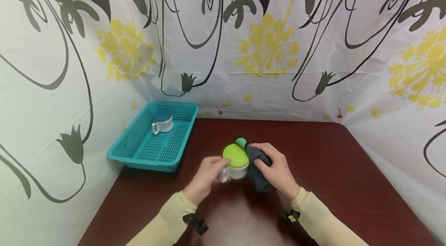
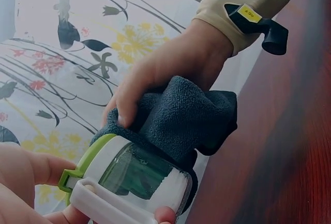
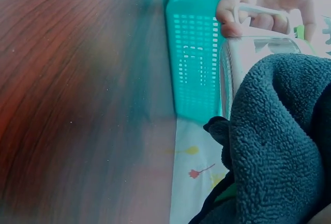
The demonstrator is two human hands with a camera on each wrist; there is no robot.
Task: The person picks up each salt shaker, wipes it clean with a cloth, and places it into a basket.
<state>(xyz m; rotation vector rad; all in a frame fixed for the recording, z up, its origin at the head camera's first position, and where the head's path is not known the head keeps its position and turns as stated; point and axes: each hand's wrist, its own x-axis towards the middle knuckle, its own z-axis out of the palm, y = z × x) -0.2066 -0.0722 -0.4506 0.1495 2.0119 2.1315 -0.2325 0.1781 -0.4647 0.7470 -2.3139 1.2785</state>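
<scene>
In the head view a clear jar with a lime-green lid (image 1: pixel 236 155) and a white handle is held above the table. My left hand (image 1: pixel 206 178) grips it at the handle side, thumb near the lid's edge. My right hand (image 1: pixel 277 166) holds a dark grey-blue cloth (image 1: pixel 259 176) bunched against the jar's right side. A green, black-edged part of the cloth sticks out beyond the lid. In the left wrist view the jar's clear wall (image 2: pixel 139 175) shows the cloth behind it. The cloth (image 3: pixel 279 141) hides much of the jar and most of my right hand in the right wrist view.
A turquoise perforated basket (image 1: pixel 146 165) stands at the table's back left corner. Inside it sits a similar jar with a blue lid (image 1: pixel 162 116) and a white handle. The dark red-brown table (image 1: pixel 334 184) is bordered by a flower-patterned white curtain (image 1: pixel 230 60).
</scene>
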